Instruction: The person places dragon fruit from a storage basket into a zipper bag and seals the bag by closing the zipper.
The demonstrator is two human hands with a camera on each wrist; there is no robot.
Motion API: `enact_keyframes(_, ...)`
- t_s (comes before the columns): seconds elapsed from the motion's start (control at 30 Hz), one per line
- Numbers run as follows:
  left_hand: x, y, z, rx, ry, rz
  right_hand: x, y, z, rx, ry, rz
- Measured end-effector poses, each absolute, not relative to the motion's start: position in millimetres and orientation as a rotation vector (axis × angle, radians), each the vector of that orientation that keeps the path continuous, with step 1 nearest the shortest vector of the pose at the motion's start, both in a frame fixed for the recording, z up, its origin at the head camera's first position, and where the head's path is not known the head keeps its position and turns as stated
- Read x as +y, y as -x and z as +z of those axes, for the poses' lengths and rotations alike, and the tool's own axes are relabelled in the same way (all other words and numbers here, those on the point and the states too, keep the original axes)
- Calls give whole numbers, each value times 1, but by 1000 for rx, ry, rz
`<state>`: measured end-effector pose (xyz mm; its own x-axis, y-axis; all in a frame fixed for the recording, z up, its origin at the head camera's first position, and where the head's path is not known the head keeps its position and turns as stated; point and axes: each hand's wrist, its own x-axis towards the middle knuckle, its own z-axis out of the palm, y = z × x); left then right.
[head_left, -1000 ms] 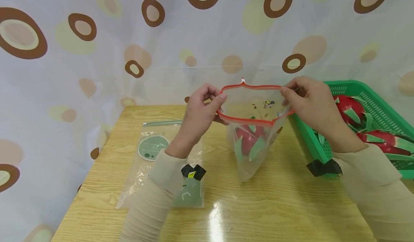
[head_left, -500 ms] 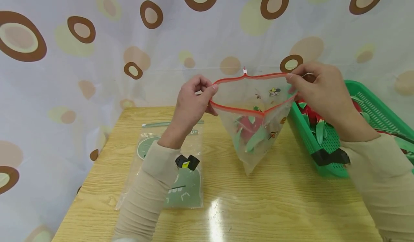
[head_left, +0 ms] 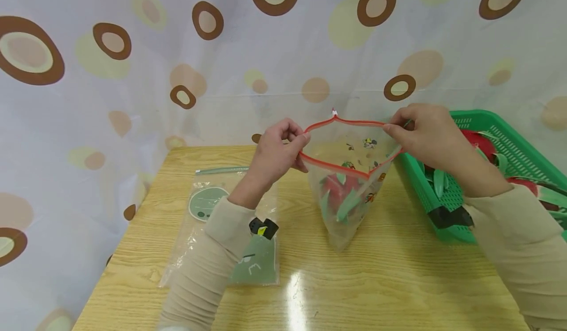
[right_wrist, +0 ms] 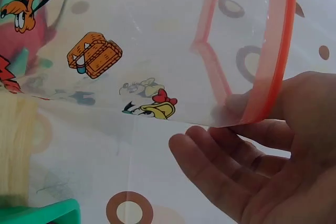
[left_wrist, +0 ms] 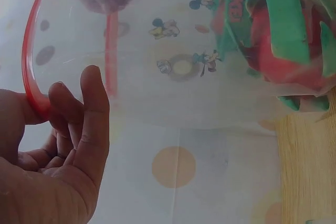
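Note:
A clear zip bag [head_left: 354, 146] with a red rim and cartoon prints stands with its mouth spread wide. Inside it lies a red dragon fruit [head_left: 338, 191] with green scales, seen through the plastic. My left hand [head_left: 278, 149] pinches the left end of the rim between thumb and fingers. At the right end, my right hand [head_left: 427, 134] pinches the rim in the same way. In the left wrist view, the dragon fruit [left_wrist: 289, 45] shows low in the bag. The right wrist view shows the red rim [right_wrist: 275, 51] between thumb and fingers.
A green basket [head_left: 522, 144] with several dragon fruits [head_left: 480, 141] stands on the right, partly behind my right forearm. Flat on the wooden table [head_left: 336, 291] at left lies another zip bag [head_left: 208, 178] with green prints, partly under my left forearm. A patterned curtain [head_left: 283, 50] hangs behind.
The bag was lifted and stretched wider half a second ago, and has since come back down with both hands. The dragon fruit stays inside, and both hands keep their pinch on the rim.

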<state>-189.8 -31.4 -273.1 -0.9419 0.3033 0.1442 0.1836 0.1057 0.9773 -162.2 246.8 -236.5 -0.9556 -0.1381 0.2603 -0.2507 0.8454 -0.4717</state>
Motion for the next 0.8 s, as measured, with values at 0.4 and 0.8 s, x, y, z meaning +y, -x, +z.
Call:
enact_keyframes(0.4, -19, 186, -275, 2195, -505, 1998, 211, 153, -234, -2490, -822, 474)
enact_keyframes(0.8, -11, 175, -280, 2161, -608, 1937, 183, 180, -245, -3361, -1238, 384)
